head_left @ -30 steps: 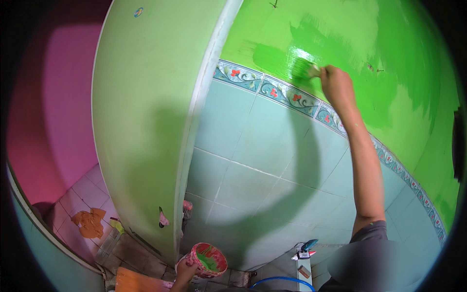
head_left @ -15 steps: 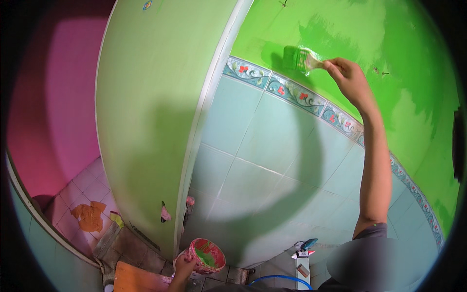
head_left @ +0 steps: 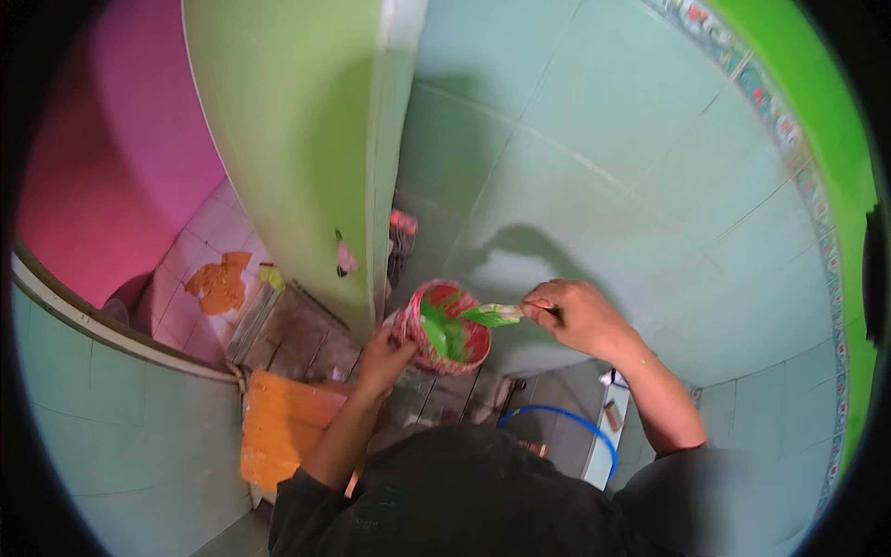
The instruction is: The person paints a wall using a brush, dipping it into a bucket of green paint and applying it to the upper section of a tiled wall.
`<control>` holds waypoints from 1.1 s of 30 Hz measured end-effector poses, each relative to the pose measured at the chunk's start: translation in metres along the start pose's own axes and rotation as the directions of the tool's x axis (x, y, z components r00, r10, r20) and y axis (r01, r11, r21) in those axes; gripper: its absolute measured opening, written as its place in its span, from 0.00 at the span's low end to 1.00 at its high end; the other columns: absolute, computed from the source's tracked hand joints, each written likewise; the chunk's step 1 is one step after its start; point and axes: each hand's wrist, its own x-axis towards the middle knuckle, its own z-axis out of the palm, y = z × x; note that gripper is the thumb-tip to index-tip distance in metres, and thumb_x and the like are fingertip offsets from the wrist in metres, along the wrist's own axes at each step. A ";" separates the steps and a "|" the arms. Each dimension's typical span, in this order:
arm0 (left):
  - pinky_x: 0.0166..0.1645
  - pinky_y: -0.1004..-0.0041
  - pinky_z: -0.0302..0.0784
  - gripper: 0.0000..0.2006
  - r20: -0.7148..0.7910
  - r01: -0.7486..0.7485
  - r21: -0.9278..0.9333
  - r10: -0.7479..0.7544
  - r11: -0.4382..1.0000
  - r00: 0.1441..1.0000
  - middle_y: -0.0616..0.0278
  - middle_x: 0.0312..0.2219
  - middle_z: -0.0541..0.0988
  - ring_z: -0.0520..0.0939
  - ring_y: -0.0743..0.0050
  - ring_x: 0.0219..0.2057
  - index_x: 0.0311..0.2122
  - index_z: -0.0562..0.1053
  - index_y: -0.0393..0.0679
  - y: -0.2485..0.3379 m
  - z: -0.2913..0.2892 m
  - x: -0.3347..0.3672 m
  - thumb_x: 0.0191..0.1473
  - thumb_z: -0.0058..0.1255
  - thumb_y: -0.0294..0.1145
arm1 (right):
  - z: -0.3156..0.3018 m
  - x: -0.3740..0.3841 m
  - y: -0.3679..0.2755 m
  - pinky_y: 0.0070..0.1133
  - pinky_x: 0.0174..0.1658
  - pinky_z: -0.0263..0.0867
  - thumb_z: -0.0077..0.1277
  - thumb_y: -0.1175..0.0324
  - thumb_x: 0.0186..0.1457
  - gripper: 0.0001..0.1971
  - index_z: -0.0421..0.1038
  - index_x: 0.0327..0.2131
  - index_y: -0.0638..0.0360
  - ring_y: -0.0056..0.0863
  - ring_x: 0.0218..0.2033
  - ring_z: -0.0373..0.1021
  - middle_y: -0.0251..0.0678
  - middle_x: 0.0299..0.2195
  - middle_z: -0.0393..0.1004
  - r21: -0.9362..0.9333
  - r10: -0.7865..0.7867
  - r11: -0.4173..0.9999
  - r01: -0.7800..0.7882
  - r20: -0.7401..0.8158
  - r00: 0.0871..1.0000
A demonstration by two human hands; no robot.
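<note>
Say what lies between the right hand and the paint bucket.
The head view shows a paintbrush, held by the right hand, its tip at the paint bucket.

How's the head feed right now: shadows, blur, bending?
Head view: fisheye bends the tile border into an arc, corners black; head view: soft shadows on the tiled wall above the right hand; head view: smeared patch lower right, brush slightly soft.

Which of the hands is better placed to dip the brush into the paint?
Probably the right hand: it holds the brush, green end over the bucket, while the left hand is occupied holding that bucket.
</note>
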 end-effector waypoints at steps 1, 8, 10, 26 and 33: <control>0.33 0.78 0.72 0.07 -0.010 0.028 0.016 -0.027 0.999 1.000 0.68 0.25 0.73 0.75 0.79 0.28 0.31 0.69 0.38 0.010 0.000 -0.003 0.47 0.54 0.22 | 0.017 0.003 0.003 0.30 0.34 0.69 0.53 0.69 0.53 0.07 0.75 0.34 0.62 0.43 0.31 0.73 0.45 0.30 0.76 0.028 0.006 1.000 -0.006 0.017 1.000; 0.29 0.82 0.66 0.06 0.047 -0.015 -0.048 0.017 0.999 0.999 0.70 0.23 0.72 0.70 0.86 0.24 0.30 0.68 0.40 0.031 0.010 -0.006 0.48 0.53 0.20 | 0.126 0.044 0.033 0.37 0.36 0.68 0.50 0.66 0.51 0.09 0.75 0.27 0.61 0.45 0.31 0.73 0.49 0.29 0.76 -0.156 0.080 0.985 -0.068 0.076 0.994; 0.33 0.80 0.70 0.05 0.058 -0.037 0.062 0.033 0.997 0.998 0.69 0.25 0.74 0.74 0.84 0.28 0.32 0.69 0.40 0.032 0.013 -0.006 0.48 0.50 0.20 | 0.144 0.051 0.039 0.37 0.36 0.69 0.50 0.66 0.50 0.09 0.75 0.27 0.61 0.44 0.31 0.74 0.49 0.29 0.76 -0.223 0.122 0.970 -0.099 0.095 0.988; 0.32 0.80 0.68 0.07 -0.016 -0.028 0.150 0.031 0.988 0.999 0.71 0.24 0.73 0.71 0.84 0.27 0.29 0.71 0.43 0.025 0.031 0.009 0.46 0.58 0.26 | 0.099 0.031 0.107 0.23 0.23 0.69 0.48 0.59 0.58 0.14 0.75 0.34 0.62 0.29 0.21 0.74 0.39 0.25 0.78 0.501 0.319 0.765 -0.404 0.250 0.914; 0.36 0.77 0.73 0.04 0.073 -0.080 -0.091 0.087 0.993 0.994 0.65 0.28 0.77 0.76 0.80 0.30 0.30 0.70 0.41 0.046 0.042 0.014 0.50 0.53 0.23 | 0.105 0.001 0.140 0.16 0.20 0.65 0.49 0.61 0.59 0.13 0.75 0.33 0.63 0.20 0.22 0.72 0.35 0.25 0.77 0.929 0.399 0.170 -0.328 0.239 0.885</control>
